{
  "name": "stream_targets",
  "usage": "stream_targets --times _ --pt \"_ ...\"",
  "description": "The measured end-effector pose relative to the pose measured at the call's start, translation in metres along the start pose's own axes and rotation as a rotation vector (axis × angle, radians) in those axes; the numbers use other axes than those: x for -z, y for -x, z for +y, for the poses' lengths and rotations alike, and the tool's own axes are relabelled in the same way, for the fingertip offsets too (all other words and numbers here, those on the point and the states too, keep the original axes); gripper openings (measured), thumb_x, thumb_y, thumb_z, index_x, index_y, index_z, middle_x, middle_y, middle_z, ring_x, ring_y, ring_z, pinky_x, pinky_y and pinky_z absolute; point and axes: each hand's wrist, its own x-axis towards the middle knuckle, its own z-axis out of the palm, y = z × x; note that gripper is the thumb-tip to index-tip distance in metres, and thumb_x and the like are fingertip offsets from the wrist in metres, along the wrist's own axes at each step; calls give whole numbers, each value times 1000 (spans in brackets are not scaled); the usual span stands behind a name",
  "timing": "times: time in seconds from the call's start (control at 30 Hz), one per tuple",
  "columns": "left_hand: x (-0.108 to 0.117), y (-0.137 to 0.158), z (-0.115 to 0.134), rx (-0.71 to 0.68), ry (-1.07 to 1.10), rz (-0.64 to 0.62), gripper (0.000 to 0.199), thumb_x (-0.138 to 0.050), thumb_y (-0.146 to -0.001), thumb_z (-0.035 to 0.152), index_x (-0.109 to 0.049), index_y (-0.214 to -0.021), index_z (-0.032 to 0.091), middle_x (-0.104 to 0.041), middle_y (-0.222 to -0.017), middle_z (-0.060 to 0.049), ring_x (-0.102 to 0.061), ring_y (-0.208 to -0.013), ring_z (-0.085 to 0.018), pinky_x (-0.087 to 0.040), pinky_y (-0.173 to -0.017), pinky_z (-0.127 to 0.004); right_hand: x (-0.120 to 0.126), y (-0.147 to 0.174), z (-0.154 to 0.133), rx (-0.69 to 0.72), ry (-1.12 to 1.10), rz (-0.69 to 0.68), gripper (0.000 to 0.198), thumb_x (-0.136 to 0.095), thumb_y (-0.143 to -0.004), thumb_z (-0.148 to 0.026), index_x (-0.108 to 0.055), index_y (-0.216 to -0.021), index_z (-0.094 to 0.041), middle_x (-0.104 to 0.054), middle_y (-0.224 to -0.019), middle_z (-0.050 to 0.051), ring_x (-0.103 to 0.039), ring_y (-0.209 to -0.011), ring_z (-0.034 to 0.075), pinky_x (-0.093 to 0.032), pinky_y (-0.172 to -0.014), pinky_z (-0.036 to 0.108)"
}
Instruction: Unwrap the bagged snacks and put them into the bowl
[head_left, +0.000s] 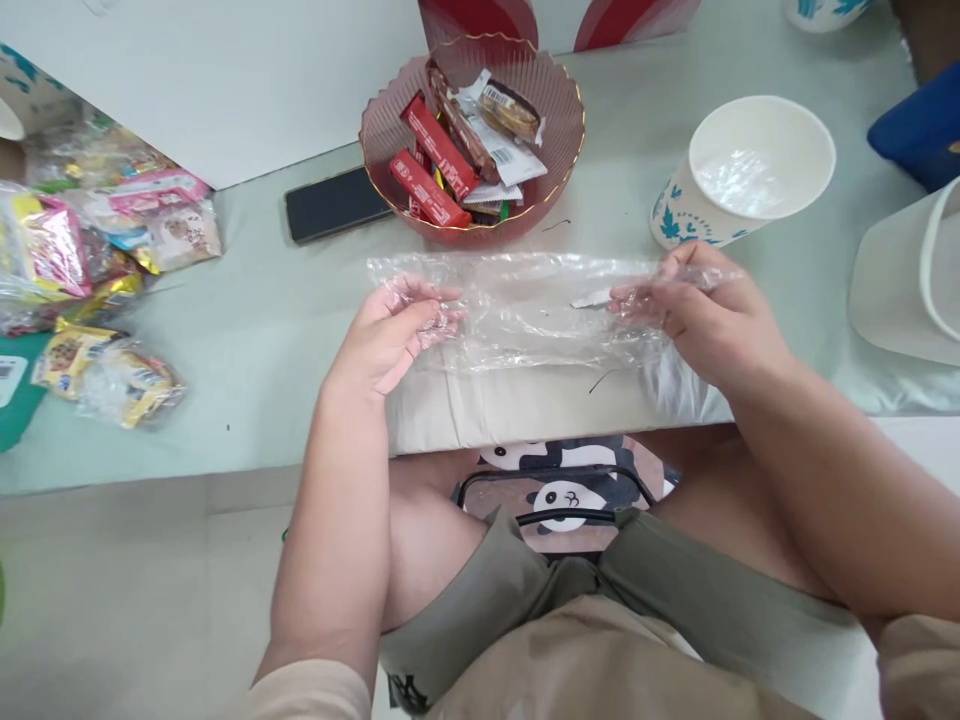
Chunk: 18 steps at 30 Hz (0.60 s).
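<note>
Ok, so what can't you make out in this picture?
Head view: right end of the black rectangular phone, hidden by the pink ribbed glass bowl.
Head view: small print on the red wrapped snack bars, too blurred to read.
Head view: right side of the white plastic container, cut off by the picture's right edge.
Head view: part of the clear crinkled plastic film, covered by the right hand.

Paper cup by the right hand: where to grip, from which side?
Probably the outer wall of the paper cup just below the rim, coming from the right: it stands mouth up and widens toward the top, while the right hand, holding the clear plastic bag, crowds its near side.
</note>
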Motion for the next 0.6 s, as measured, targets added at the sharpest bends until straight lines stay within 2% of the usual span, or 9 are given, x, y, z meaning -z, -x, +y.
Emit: stream_targets --times 0.07,0.1,0.17,0.27,0.33,0.47,0.6 --pt "-1 0 1 -2 20 -3 29 -83 -70 23 -58 -85 21 -79 -98 -2 -78 -82 -20 -63 -75 -31 -1 -1 1 -93 -87 -80 42 -82 -75 -48 -54 -98 -27 -74 -88 2 -72 -78 19 -57 -68 33" --pt "-2 0 2 -1 13 -3 29 -81 -72 24 -57 -88 22 -79 -96 -2 -78 -80 -20 -63 -72 -31 -2 -2 1 -125 -68 -125 44 -85 -72 -45 -57 -100 -26 -74 -84 1 -69 -70 18 -55 -62 32" --pt "-2 -1 1 16 -19 7 28 -80 -76 25 -55 -90 23 -79 -91 -1 -78 -72 -18 -62 -64 -28 -1 -2 0 -125 57 -191 34 -86 -72 -40 -65 -94 -24 -68 -73 0 -61 -60 14 -48 -55 29" --pt "-3 -3 -1 28 -52 39 27 -81 -78 25 -56 -87 24 -78 -82 1 -69 -53 -12 -53 -48 -20 1 -2 0 -18 103 -137 27 -87 -72 -38 -64 -75 -22 -65 -71 0 -57 -61 12 -44 -56 27" --pt "-3 -4 -2 -6 -49 57 24 -83 -78 24 -59 -83 23 -77 -79 1 -62 -46 -8 -48 -42 -17 3 -2 0 -7 54 -88 32 -87 -73 -43 -62 -75 -23 -66 -73 0 -58 -60 12 -42 -54 26" --pt "-2 -6 0 -81 44 94 22 -82 -71 10 -62 -69 20 -78 -81 1 -59 -47 -4 -48 -44 -14 4 -3 3 -104 -15 -126 37 -83 -79 -55 -60 -87 -27 -64 -62 -4 -48 -41 10 -33 -42 25" --pt "1 -5 6 -104 197 111 19 -74 -67 4 -64 -59 18 -79 -83 0 -63 -52 -4 -52 -50 -12 7 -5 5 10 -210 -230 35 -87 -73 -54 -67 -84 -27 -62 -59 -5 -49 -42 10 -37 -41 25"
